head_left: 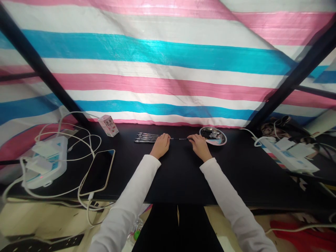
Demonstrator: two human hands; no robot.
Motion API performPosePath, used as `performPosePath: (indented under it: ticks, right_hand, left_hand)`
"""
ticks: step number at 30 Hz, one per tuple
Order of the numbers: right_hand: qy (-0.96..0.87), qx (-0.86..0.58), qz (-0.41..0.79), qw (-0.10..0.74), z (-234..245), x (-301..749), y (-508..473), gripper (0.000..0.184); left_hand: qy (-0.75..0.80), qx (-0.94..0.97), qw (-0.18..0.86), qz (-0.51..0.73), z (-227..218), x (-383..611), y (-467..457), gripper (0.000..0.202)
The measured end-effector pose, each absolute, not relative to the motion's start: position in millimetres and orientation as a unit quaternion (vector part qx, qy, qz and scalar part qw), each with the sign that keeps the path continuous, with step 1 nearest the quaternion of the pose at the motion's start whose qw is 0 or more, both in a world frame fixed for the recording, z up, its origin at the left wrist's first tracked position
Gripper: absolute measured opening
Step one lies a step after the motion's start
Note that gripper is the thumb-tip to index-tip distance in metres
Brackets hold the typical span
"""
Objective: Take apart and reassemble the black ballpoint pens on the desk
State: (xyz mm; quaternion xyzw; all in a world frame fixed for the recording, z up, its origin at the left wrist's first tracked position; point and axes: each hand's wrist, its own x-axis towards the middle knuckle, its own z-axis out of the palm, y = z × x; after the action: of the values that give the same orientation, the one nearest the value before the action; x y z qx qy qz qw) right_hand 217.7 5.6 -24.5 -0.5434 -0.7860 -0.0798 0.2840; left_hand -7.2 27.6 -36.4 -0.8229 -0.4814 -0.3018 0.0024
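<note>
Pen (180,139) lies level just over the black table (181,175), left hand (160,145) and right hand (200,146) each pinching one end, which keeps it steady. Just left, a tidy pen row (147,138); right, a dish (224,137) with more. The pink box (108,125) has print too small to read.

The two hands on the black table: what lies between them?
In the head view, a single dark pen spans the gap, its ends at the left hand and the right hand; otherwise only bare black table shows.

Left hand (160,145), right hand (200,147) (both pinched)
</note>
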Motion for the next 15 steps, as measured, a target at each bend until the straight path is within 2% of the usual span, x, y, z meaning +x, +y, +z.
performPosePath:
  ticks: [9, 15]
  right_hand:
    - [-0.818, -0.502, -0.031, 0.281, -29, 205, 2, 0.019]
    - [-0.819, -0.491, -0.001, 0.297, -30, 203, 2, 0.018]
  left_hand:
    - [-0.429, -0.853, -0.032, -0.295, -37, 1, 23, 0.023]
    - [-0.382, -0.863, -0.113, -0.312, -37, 3, 23, 0.018]
